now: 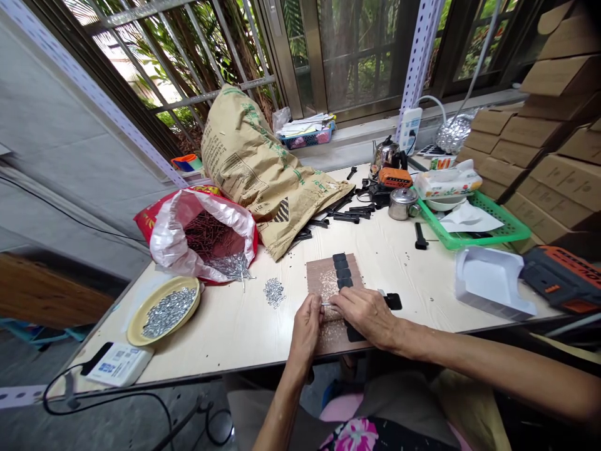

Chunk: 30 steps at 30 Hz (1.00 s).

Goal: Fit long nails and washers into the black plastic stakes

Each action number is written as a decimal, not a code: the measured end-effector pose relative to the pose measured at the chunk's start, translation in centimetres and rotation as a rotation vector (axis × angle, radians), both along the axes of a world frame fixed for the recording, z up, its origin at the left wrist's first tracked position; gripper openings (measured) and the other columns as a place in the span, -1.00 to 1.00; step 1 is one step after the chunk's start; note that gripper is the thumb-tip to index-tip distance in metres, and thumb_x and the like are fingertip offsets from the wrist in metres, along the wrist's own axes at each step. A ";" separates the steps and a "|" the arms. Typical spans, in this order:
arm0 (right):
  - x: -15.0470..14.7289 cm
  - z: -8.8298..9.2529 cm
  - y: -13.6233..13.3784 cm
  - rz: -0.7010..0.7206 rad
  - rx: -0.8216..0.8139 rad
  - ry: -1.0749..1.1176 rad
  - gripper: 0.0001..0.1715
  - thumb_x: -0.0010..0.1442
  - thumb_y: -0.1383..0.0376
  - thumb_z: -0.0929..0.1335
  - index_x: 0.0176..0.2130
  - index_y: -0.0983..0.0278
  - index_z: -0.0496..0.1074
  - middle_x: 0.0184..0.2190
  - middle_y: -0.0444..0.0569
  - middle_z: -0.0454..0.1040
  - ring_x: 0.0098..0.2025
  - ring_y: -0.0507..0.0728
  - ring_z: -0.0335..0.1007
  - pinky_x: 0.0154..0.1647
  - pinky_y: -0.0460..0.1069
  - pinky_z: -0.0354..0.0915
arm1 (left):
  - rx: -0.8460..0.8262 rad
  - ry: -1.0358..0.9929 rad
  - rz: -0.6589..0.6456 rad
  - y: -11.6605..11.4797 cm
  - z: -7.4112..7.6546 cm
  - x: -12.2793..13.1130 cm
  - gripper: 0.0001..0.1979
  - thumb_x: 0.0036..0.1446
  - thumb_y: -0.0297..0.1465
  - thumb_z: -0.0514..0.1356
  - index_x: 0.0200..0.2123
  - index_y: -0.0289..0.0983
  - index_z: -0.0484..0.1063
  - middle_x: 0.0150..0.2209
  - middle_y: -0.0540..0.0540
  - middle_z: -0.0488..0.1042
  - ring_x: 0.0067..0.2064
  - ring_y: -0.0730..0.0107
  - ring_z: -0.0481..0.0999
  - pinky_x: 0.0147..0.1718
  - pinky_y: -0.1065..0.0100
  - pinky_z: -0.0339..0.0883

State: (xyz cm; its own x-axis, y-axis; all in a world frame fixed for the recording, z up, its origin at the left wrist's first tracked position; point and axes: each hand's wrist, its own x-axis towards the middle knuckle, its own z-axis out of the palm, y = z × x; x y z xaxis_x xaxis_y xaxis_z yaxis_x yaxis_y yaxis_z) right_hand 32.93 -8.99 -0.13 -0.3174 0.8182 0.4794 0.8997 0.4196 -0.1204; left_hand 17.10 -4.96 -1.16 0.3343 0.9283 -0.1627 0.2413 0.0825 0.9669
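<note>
My left hand (307, 329) is closed, its thumb and fingers pinching one end of a thin metal rod (326, 304). At the rod's other end are the bent, closed fingers of my right hand (369, 313). Both hands are above a brown board (319, 269) that carries a row of black square pads (342, 274) and pale specks. Past the right knuckles a black plastic piece (394, 301) sticks out; whether that hand touches it is hidden. Left of the board lies a small pile of shiny metal bits (274, 292).
A yellow bowl (195, 307) of metal bits and a red bag (251, 241) of dark screws stand left. Behind are a paper sack (263, 175) and black plastic parts (350, 216). On the right are a green tray (507, 235), white box (491, 282) and power tool (558, 275).
</note>
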 end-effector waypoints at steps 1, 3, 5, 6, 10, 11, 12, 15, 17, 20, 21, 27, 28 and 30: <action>0.0 0.0 0.0 0.010 -0.003 0.013 -0.85 0.29 0.37 0.22 -0.30 0.26 0.35 -0.43 -0.11 0.34 -0.38 0.07 0.20 -0.38 -0.01 0.02 | 0.012 0.002 -0.005 0.0 0.0 0.0 -0.64 0.20 -0.09 -0.05 -0.50 -0.21 0.09 -0.55 0.11 0.05 -0.53 0.49 0.04 -0.53 0.43 -0.01; 0.0 0.0 0.0 0.030 0.002 -0.001 -0.83 0.29 0.39 0.21 -0.29 0.27 0.35 -0.41 -0.09 0.35 -0.36 0.08 0.21 -0.37 -0.02 0.03 | 0.046 0.011 -0.011 0.0 -0.1 -0.1 -0.65 0.21 -0.11 -0.06 -0.50 -0.21 0.10 -0.54 0.11 0.05 -0.50 0.48 0.06 -0.50 0.43 0.01; 0.0 0.2 -0.1 0.039 0.006 -0.030 -0.80 0.29 0.43 0.20 -0.29 0.27 0.37 -0.42 -0.09 0.35 -0.37 0.08 0.21 -0.38 -0.02 0.04 | 0.095 0.042 -0.010 0.0 -0.1 -0.1 -0.66 0.22 -0.12 -0.07 -0.49 -0.21 0.10 -0.53 0.10 0.06 -0.49 0.47 0.08 -0.48 0.42 0.02; 0.0 0.3 -0.1 0.036 -0.001 -0.022 -0.79 0.29 0.43 0.19 -0.30 0.27 0.37 -0.43 -0.09 0.35 -0.37 0.08 0.22 -0.38 -0.02 0.04 | 0.123 0.066 -0.009 -0.1 -0.1 -0.1 -0.66 0.23 -0.13 -0.07 -0.50 -0.21 0.11 -0.53 0.10 0.06 -0.48 0.46 0.08 -0.47 0.41 0.02; 0.2 0.7 0.0 0.029 -0.159 0.174 -0.77 0.33 0.31 0.18 -0.29 0.27 0.37 -0.40 -0.10 0.36 -0.37 0.04 0.28 -0.40 -0.06 0.09 | 0.226 0.161 0.000 -0.2 0.3 -0.1 -0.66 0.24 -0.15 -0.09 -0.50 -0.21 0.12 -0.54 0.10 0.07 -0.47 0.45 0.10 -0.46 0.41 0.01; 0.3 0.7 0.0 0.035 -0.214 0.229 -0.76 0.34 0.28 0.17 -0.27 0.26 0.37 -0.39 -0.11 0.36 -0.37 0.03 0.29 -0.41 -0.08 0.10 | 0.243 0.179 0.000 -0.2 0.4 -0.1 -0.66 0.24 -0.15 -0.08 -0.50 -0.21 0.13 -0.54 0.10 0.07 -0.48 0.45 0.10 -0.46 0.40 0.00; 0.4 0.7 0.0 0.045 -0.261 0.274 -0.75 0.35 0.27 0.16 -0.26 0.25 0.36 -0.39 -0.12 0.36 -0.36 0.02 0.30 -0.41 -0.09 0.11 | 0.255 0.194 -0.001 -0.1 0.5 0.0 -0.66 0.24 -0.15 -0.08 -0.51 -0.21 0.13 -0.55 0.10 0.07 -0.48 0.44 0.10 -0.47 0.40 0.00; 0.5 0.6 0.2 0.079 -0.307 0.346 -0.82 0.33 0.29 0.18 -0.18 0.24 0.34 -0.32 -0.12 0.37 -0.33 0.01 0.32 -0.39 -0.11 0.15 | 0.262 0.198 -0.018 0.1 0.5 0.0 -0.67 0.24 -0.16 -0.09 -0.49 -0.22 0.16 -0.54 0.10 0.09 -0.47 0.44 0.12 -0.46 0.40 0.01; 0.5 0.4 0.2 0.076 -0.249 0.319 -0.86 0.31 0.32 0.21 -0.17 0.26 0.32 -0.29 -0.09 0.37 -0.30 0.02 0.32 -0.38 -0.11 0.16 | 0.253 0.187 -0.031 0.2 0.4 0.0 -0.67 0.24 -0.16 -0.09 -0.48 -0.22 0.16 -0.53 0.09 0.11 -0.47 0.44 0.14 -0.44 0.40 0.02; 0.2 0.0 0.3 0.028 -0.114 0.165 -0.85 0.30 0.34 0.21 -0.29 0.28 0.34 -0.37 -0.08 0.35 -0.34 0.05 0.29 -0.38 -0.07 0.13 | 0.249 0.185 -0.031 0.3 0.2 -0.2 -0.67 0.24 -0.16 -0.09 -0.49 -0.21 0.14 -0.54 0.10 0.09 -0.47 0.44 0.13 -0.44 0.40 0.02; 0.1 -0.1 0.3 0.013 -0.082 0.113 -0.82 0.30 0.35 0.21 -0.32 0.27 0.34 -0.40 -0.09 0.34 -0.36 0.06 0.27 -0.38 -0.06 0.11 | 0.248 0.183 -0.030 0.3 0.1 -0.2 -0.67 0.24 -0.16 -0.09 -0.50 -0.21 0.13 -0.54 0.10 0.08 -0.47 0.44 0.12 -0.45 0.40 0.02; 0.0 0.1 0.4 0.036 -0.034 0.032 -0.86 0.28 0.36 0.23 -0.28 0.27 0.36 -0.37 -0.08 0.34 -0.34 0.07 0.24 -0.36 -0.04 0.08 | 0.170 0.118 -0.051 0.3 -0.1 -0.4 -0.68 0.24 -0.15 -0.08 -0.49 -0.21 0.13 -0.52 0.09 0.09 -0.47 0.45 0.12 -0.45 0.41 0.04; 0.0 0.2 0.4 0.049 -0.013 0.008 -0.84 0.29 0.38 0.22 -0.28 0.27 0.37 -0.38 -0.08 0.34 -0.35 0.07 0.23 -0.36 -0.04 0.07 | 0.160 0.112 -0.051 0.3 -0.1 -0.3 -0.67 0.23 -0.15 -0.08 -0.49 -0.21 0.12 -0.52 0.10 0.07 -0.47 0.45 0.10 -0.45 0.41 0.04; 0.1 0.3 0.4 0.059 0.028 -0.033 -0.79 0.29 0.41 0.19 -0.30 0.27 0.38 -0.42 -0.08 0.33 -0.37 0.08 0.20 -0.36 -0.03 0.05 | 0.161 0.110 -0.041 0.2 -0.1 -0.3 -0.67 0.23 -0.15 -0.07 -0.50 -0.21 0.11 -0.53 0.10 0.06 -0.48 0.45 0.09 -0.46 0.41 0.03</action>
